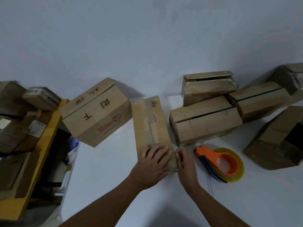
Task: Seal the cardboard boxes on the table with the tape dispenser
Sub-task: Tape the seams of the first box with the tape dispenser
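pressing tape down on the near end of the narrow box (151, 128)

left hand (151, 163) flat, fingers spread; right hand (184, 163) fingers curled at its corner. tape dispenser (219, 163) lies right; right-hand boxes (206, 123) still unsealed.

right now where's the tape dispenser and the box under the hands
tape dispenser (227, 163), head view, on its orange handle ring
long box (150, 126), head view, on its taped top face
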Tool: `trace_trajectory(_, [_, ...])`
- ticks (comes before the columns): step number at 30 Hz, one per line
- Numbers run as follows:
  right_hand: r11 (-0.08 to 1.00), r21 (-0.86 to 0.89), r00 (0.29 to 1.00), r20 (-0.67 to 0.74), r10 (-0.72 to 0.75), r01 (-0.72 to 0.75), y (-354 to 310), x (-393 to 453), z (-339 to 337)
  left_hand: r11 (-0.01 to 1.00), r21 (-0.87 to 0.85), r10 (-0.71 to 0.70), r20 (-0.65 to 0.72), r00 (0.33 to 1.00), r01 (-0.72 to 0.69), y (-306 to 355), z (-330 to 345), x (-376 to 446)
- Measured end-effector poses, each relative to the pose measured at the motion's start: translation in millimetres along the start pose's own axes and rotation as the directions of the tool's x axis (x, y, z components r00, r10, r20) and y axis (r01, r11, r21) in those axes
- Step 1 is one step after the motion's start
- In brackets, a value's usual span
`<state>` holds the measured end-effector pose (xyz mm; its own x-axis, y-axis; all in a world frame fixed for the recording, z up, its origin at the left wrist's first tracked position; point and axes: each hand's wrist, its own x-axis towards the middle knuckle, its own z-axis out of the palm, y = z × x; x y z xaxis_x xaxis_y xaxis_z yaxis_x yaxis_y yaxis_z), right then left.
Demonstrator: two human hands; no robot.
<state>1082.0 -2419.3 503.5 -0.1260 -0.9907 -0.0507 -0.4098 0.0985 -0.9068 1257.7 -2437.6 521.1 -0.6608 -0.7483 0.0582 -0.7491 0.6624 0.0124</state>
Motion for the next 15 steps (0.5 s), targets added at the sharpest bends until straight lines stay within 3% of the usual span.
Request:
trace_trajectory(4, [0.987, 0.024, 0.988, 0.018, 0.156, -0.156, 5.1, 4.8, 5.4, 1.000, 0.004, 0.007, 0.019, 1.000, -0.007, -1.2, 0.0, 0.1])
trace_trajectory(9, [0.953, -0.165, 0.936, 0.204, 0.286, -0.255, 15.9, 16.8, 4.7, 1.000, -0.012, 0.004, 0.035, 0.999, -0.004, -2.1, 1.2, 0.4])
trace_trajectory(11, [0.944, -0.073, 0.925, 0.189, 0.330, -0.322, 15.9, 9.1, 0.0, 1.000, -0.014, 0.001, 0.025, 1.000, 0.000, -3.2, 2.2, 0.0])
trace_trajectory(13, [0.901, 0.154, 0.911, 0.150, 0.385, -0.406, 10.6, -4.8, -6.1, 1.000, -0.016, 0.004, 0.009, 1.000, -0.004, -3.8, 3.1, -0.4])
trace_trajectory(15, [0.884, 0.275, 0.920, 0.215, 0.328, -0.379, -0.9, -16.0, -9.8, 1.000, -0.012, 0.010, 0.005, 1.000, -0.010, -3.2, 2.7, -0.5])
